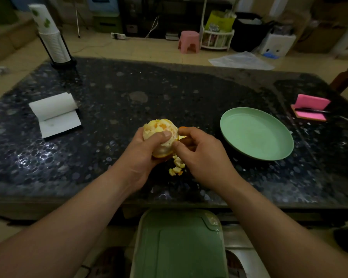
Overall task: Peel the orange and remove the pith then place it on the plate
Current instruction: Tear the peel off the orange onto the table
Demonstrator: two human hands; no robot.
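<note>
You are most of the way through: your left hand (149, 149) grips the orange (160, 131) above the near table, mostly bare but pithy, your right hand (199, 153) pinches remaining peel (184, 129), and the plate (256, 135) to the right waits.

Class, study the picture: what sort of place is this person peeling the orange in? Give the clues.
Most likely a room at home: a dark speckled table, a pink plastic stool on the floor behind it, and a stack of paper cups on the table.
</note>
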